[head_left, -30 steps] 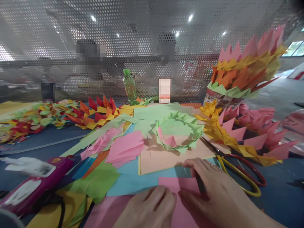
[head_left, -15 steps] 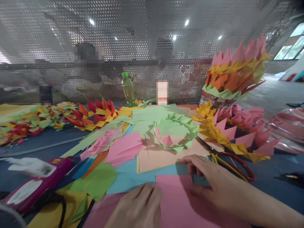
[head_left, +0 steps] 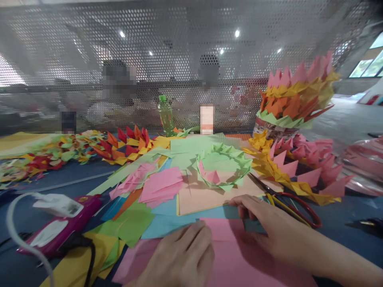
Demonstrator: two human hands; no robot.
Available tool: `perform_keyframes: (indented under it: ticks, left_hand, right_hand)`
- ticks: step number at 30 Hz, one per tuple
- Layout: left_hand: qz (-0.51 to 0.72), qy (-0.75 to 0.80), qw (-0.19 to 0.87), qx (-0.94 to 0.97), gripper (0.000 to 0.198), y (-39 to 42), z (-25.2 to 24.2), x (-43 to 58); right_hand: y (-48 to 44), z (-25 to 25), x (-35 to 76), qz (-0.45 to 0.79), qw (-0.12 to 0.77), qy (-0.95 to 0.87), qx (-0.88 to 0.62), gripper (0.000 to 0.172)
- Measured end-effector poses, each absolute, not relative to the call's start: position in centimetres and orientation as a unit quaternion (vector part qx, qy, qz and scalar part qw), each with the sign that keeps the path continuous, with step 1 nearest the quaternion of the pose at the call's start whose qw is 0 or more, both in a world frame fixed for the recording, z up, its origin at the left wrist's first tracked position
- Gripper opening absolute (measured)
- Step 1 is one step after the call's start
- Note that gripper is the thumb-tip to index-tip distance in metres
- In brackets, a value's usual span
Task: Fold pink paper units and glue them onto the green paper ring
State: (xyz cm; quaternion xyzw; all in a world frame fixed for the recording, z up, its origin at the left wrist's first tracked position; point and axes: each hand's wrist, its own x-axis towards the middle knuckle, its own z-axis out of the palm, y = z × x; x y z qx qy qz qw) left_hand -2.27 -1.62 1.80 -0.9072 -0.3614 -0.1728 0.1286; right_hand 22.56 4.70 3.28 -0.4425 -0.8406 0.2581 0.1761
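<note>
The left hand [head_left: 182, 257] lies palm down on a large pink paper sheet [head_left: 227, 259] at the near edge of the table [head_left: 344, 215], fingers loosely together and flat, holding nothing but pressing the sheet. The right hand [head_left: 269, 225] rests on the same sheet just to the right, fingers stretched forward with the tips at the sheet's far edge, where a darker blue-grey piece shows under them; whether it pinches that piece cannot be told. The pink sheet overlaps a light blue sheet [head_left: 164, 223], and beyond that lies a peach sheet [head_left: 200, 195] carrying a ring of folded green paper points [head_left: 224, 165] with a few pink points inside it. Just right of the right hand, a pair of scissors [head_left: 287, 201] with red and yellow handles lies on the table, blades pointing toward the ring. Farther right, strings of pink and yellow folded points [head_left: 299, 167] spread toward the right edge, and behind them stands a tall paper crown [head_left: 295, 97] in pink, yellow, orange and green layers. Left of the hands, loose pink squares [head_left: 160, 185] and green scraps [head_left: 131, 225] are scattered, and a magenta glue gun [head_left: 60, 227] with a white cord lies near the left near corner. A garland of red, orange and yellow points [head_left: 125, 145] runs along the far left, with a green bottle [head_left: 165, 115] standing at the far edge against a perforated metal screen [head_left: 179, 59].
</note>
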Motion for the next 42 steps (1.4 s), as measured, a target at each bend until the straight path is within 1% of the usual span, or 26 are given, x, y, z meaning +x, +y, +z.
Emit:
perform_keyframes:
  ticks: [3, 4, 7, 9, 14, 19, 23, 30, 34, 39, 42]
  left_hand:
    - [-0.169, -0.327, 0.068, -0.927, 0.022, -0.9, 2.0, -1.4]
    - [-0.161, -0.325, 0.046, -0.931, 0.023, -0.6, 1.9, -1.1]
    - [-0.126, -0.325, 0.019, -0.937, 0.038, -0.2, 1.5, -0.9]
    - [-0.138, -0.319, 0.039, -0.937, 0.043, -0.3, 1.2, -1.0]
    - [-0.213, -0.343, 0.109, -0.909, 0.049, -1.4, 1.3, -1.3]
    - [-0.198, -0.369, 0.154, -0.895, 0.053, -2.0, 1.3, -1.5]
    - [-0.209, -0.341, 0.208, -0.893, 0.051, -1.7, 0.7, -1.6]
    - [-0.206, -0.347, 0.206, -0.891, 0.047, -2.0, 1.2, -1.3]
    - [-0.222, -0.341, 0.199, -0.891, 0.047, -1.6, 0.9, -1.3]
    - [-0.247, -0.333, 0.215, -0.884, 0.048, -0.9, -0.1, -1.3]
    - [-0.256, -0.334, 0.217, -0.881, 0.049, -0.8, -0.1, -1.3]
  right_hand:
    - [4.6, 3.0, 22.8, 0.252, 0.186, -0.845, -0.434, 0.054]
    - [4.7, 2.9, 22.9, 0.252, 0.186, -0.846, -0.432, 0.054]
    - [4.9, 2.6, 23.1, 0.268, 0.17, -0.845, -0.431, 0.054]
    - [5.1, 2.5, 23.2, 0.282, 0.156, -0.842, -0.432, 0.053]
    - [5.3, 2.7, 23.3, 0.297, 0.151, -0.837, -0.435, 0.053]
    - [5.2, 2.8, 23.2, 0.294, 0.142, -0.835, -0.443, 0.051]
    - [5.2, 2.8, 23.2, 0.294, 0.135, -0.834, -0.447, 0.053]
    - [5.2, 2.9, 23.9, 0.32, 0.129, -0.839, -0.421, 0.058]
    - [5.1, 3.3, 23.2, 0.329, 0.154, -0.837, -0.41, 0.049]
    - [5.1, 2.4, 21.9, 0.363, 0.229, -0.808, -0.403, 0.022]
    - [5.0, 1.9, 21.6, 0.347, 0.269, -0.809, -0.391, 0.022]
